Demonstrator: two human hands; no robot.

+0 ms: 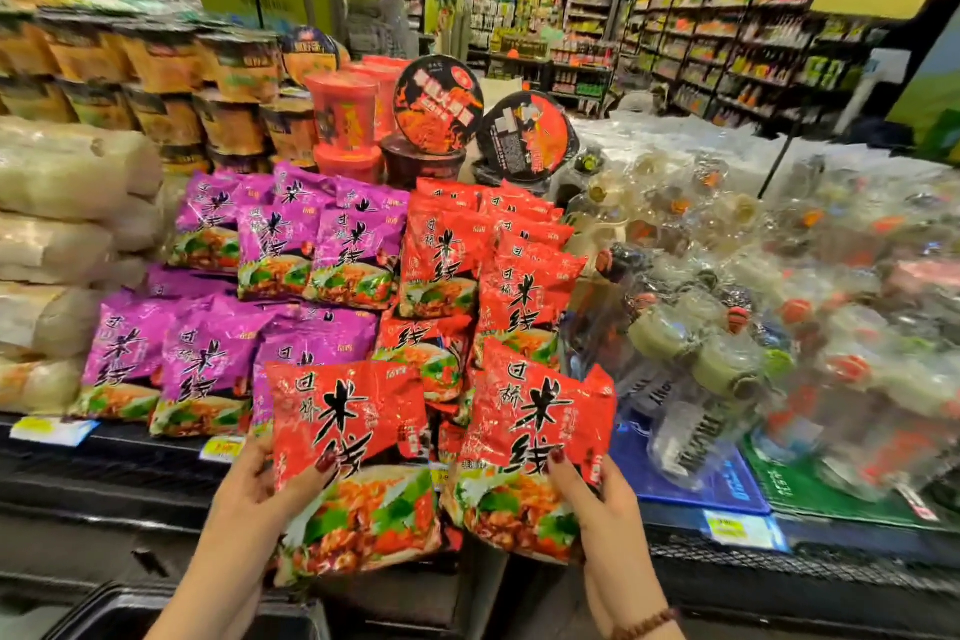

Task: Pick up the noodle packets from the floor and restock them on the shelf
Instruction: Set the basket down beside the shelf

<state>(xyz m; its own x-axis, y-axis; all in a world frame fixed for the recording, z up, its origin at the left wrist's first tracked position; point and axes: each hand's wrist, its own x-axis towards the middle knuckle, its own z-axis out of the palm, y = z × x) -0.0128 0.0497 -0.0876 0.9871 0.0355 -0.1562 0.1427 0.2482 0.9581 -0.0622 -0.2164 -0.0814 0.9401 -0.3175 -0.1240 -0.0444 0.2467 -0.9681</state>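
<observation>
My left hand (262, 486) grips a red noodle packet (358, 437) by its left edge, thumb across the front. My right hand (597, 499) grips a second red noodle packet (524, 426) by its right edge. Both packets are held upright in front of the shelf edge (130, 463), just below the stack of red noodle packets (483, 265) on the shelf. Purple noodle packets (218, 359) are stacked to the left of the red ones.
Noodle bowls and cups (436, 109) stand behind the packets. Pale wrapped bundles (62, 203) lie at far left. Clear-wrapped bottles (727, 327) fill the right side. Price tags (737, 528) line the shelf edge. A dark bin (171, 613) sits below.
</observation>
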